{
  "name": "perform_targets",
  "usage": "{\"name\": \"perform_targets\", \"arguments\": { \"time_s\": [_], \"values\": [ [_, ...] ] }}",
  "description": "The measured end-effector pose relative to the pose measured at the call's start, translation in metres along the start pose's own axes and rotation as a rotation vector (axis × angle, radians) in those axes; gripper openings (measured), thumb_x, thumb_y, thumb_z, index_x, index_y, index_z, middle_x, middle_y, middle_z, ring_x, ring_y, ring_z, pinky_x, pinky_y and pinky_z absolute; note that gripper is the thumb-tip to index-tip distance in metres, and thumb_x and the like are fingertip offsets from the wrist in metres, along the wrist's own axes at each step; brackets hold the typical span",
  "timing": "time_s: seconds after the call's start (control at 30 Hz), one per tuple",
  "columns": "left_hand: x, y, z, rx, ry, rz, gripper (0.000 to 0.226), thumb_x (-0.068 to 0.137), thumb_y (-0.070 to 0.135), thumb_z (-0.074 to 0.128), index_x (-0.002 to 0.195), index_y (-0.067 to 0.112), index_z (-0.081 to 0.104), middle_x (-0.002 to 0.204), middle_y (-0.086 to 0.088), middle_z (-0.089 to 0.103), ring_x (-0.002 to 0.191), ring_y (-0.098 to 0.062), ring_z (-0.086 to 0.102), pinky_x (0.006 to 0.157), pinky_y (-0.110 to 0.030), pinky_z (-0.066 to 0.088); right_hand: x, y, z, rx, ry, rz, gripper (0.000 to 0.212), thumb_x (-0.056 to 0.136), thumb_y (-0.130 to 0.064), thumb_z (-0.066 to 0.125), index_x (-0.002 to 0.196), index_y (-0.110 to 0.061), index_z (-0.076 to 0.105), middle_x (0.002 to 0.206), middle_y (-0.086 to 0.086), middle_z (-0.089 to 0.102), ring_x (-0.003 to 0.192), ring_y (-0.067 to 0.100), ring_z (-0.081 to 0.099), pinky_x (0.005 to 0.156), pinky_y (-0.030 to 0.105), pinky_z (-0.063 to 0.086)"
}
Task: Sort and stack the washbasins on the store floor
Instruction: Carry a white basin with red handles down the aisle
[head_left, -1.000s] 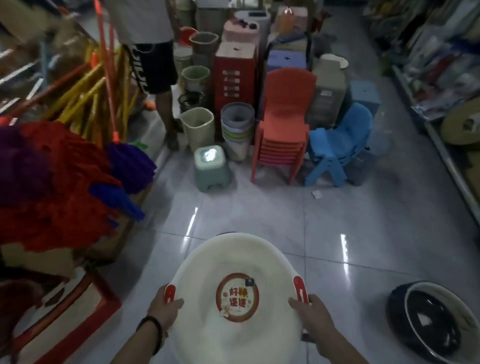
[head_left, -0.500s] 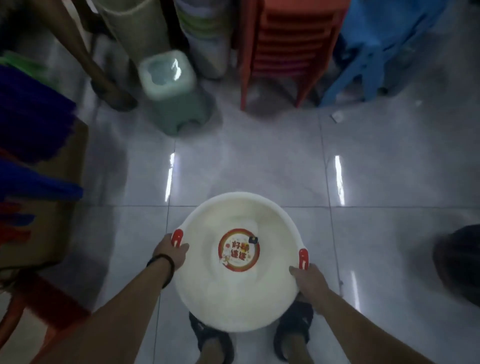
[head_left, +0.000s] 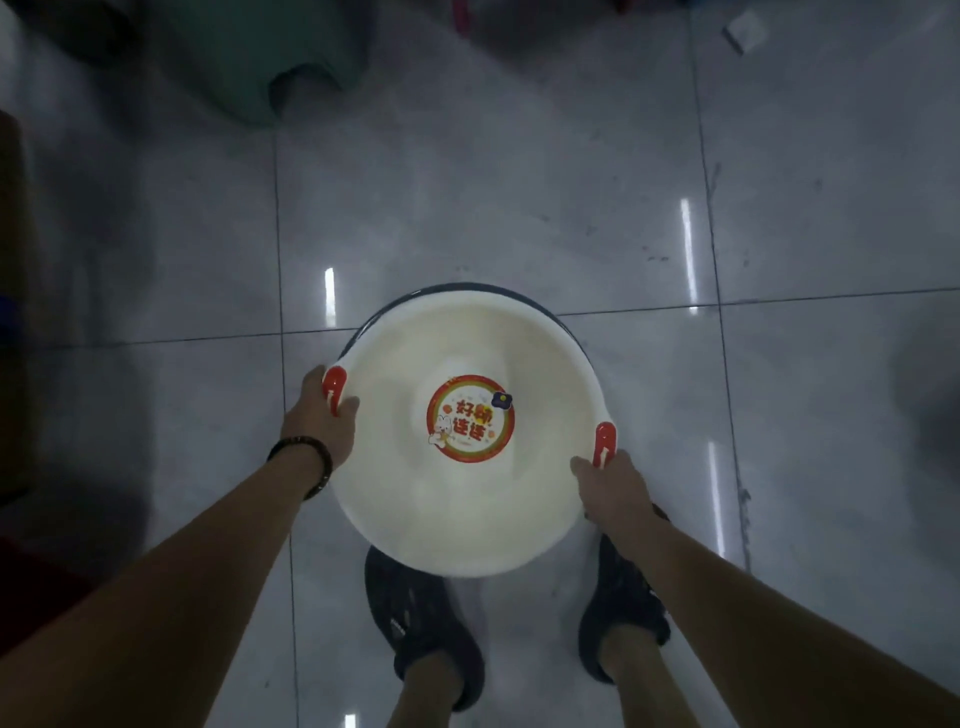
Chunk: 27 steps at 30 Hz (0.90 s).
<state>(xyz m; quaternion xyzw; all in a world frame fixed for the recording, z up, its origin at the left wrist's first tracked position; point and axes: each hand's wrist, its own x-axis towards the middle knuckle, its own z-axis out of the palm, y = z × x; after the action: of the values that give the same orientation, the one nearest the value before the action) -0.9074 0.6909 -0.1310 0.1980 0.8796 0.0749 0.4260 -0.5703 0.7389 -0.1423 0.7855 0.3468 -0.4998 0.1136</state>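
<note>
The left hand (head_left: 319, 415) and right hand (head_left: 613, 488) each grip the rim of a round white plastic washbasin (head_left: 415, 509) beside its red handles. The washbasin is over the glossy grey tiled floor (head_left: 493, 197), just ahead of the person's dark shoes (head_left: 415, 623), and a dark rim (head_left: 467, 286) shows behind its far edge.

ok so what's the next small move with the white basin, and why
Probably ease the white basin straight down onto the tile ahead of the shoes. The left hand and right hand each grip a red handle, it looks level, and a dark rim shows just under its far edge, so it seems nested.
</note>
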Motion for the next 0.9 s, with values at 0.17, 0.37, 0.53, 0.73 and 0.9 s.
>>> {"name": "perform_targets", "arguments": {
  "time_s": [0.17,0.37,0.53,0.73,0.9],
  "values": [
    [0.015,0.001,-0.011,-0.106,-0.11,0.005,0.073,0.093,0.074,0.049,0.148,0.025,0.048,0.133,-0.006,0.06,0.118,-0.029,0.058,0.104,-0.041,0.045,0.003,0.004,-0.006,0.32,-0.128,-0.022,0.035,0.104,-0.048,0.061,0.127,-0.022,0.054,0.111,-0.002,0.066,0.09,0.014,0.062,0.062,0.026,0.049],
    [0.035,-0.004,-0.008,-0.511,-0.272,-0.228,0.107,0.059,0.103,0.045,0.126,0.023,0.069,0.112,-0.007,0.079,0.106,-0.029,0.074,0.1,-0.05,0.056,0.018,0.014,-0.002,0.783,-0.335,-0.001,0.055,0.098,-0.071,0.049,0.136,-0.035,0.066,0.126,0.003,0.077,0.117,0.032,0.073,0.101,0.061,0.057],
    [0.003,0.01,-0.008,-0.612,-0.238,-0.2,0.076,0.084,0.085,0.047,0.123,0.024,0.07,0.107,-0.009,0.08,0.102,-0.031,0.074,0.09,-0.047,0.06,0.002,0.005,-0.025,0.82,-0.306,-0.056,0.055,0.102,-0.069,0.044,0.134,-0.033,0.07,0.125,0.005,0.078,0.115,0.033,0.075,0.105,0.063,0.054],
    [-0.11,0.075,-0.055,-0.749,-0.346,-0.115,0.062,0.087,0.062,0.062,0.128,0.016,0.071,0.119,-0.012,0.077,0.112,-0.034,0.071,0.1,-0.051,0.054,-0.093,-0.011,-0.149,0.849,-0.228,-0.078,0.051,0.102,-0.06,0.051,0.127,-0.023,0.075,0.118,0.009,0.08,0.101,0.027,0.08,0.091,0.046,0.06],
    [-0.236,0.181,-0.12,-0.749,-0.463,0.008,0.066,0.086,0.054,0.071,0.138,0.014,0.063,0.131,-0.014,0.071,0.118,-0.035,0.069,0.106,-0.054,0.05,-0.203,-0.03,-0.299,0.902,-0.155,-0.136,0.038,0.107,-0.043,0.055,0.12,-0.014,0.077,0.111,0.013,0.081,0.092,0.029,0.08,0.088,0.046,0.058]
  ]
}}
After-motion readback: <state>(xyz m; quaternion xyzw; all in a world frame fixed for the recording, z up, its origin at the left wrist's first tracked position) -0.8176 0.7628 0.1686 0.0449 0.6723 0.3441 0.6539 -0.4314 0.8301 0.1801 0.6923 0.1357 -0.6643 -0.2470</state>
